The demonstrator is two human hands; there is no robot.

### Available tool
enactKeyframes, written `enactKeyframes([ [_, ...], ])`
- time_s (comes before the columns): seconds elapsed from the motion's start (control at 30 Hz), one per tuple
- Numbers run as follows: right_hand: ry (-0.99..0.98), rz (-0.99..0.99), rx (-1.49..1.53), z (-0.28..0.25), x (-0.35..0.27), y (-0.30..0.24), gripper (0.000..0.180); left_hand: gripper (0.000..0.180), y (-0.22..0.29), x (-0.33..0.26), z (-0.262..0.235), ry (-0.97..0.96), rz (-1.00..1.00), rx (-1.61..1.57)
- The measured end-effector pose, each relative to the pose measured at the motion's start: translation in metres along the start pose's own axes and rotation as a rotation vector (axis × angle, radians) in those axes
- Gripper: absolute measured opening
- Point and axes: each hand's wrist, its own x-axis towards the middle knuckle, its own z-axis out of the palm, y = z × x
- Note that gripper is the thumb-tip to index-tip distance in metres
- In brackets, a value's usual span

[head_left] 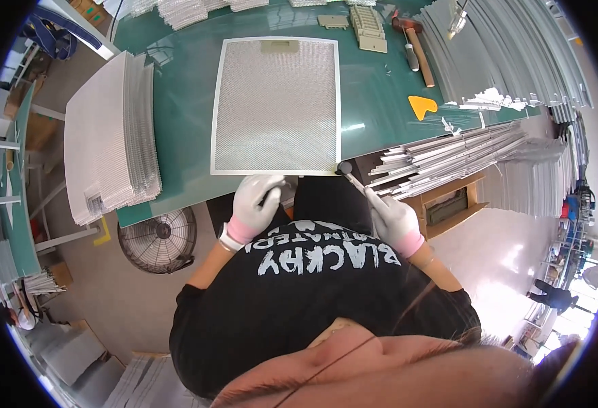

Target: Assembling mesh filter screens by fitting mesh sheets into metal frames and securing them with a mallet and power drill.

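Observation:
A rectangular mesh filter panel (275, 105) in a pale metal frame lies on the green table, its near edge by the table's front edge. At its far side is a beige latch (280, 46). My left hand (255, 204), in a white glove with a pink cuff, is just below the panel's near edge, fingers loosely curved and apart, holding nothing visible. My right hand (395, 221), gloved likewise, is closed on the handle of a small hammer (344, 168). The hammer's dark round head rests at the panel's near right corner; whether it touches the frame I cannot tell.
Mesh sheets (105, 136) are stacked at left. Beige plastic parts (368, 28), a wooden-handled hammer (418, 51) and a yellow scraper (422, 107) lie on the right half. Metal frame strips (449, 153) stick out beyond the table's right front. A floor fan (157, 239) stands below left.

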Motion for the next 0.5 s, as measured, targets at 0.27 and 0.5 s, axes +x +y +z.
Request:
enactKeyframes([
  [0.27, 0.252, 0.088, 0.180, -0.010, 0.061, 0.044, 0.050, 0.017, 0.007, 0.009, 0.021, -0.364, -0.021, 0.578],
  [0.5, 0.344, -0.226, -0.062, -0.017, 0.208, 0.084, 0.044, 0.011, -0.025, -0.061, 0.022, -0.499, 0.233, 0.713],
])
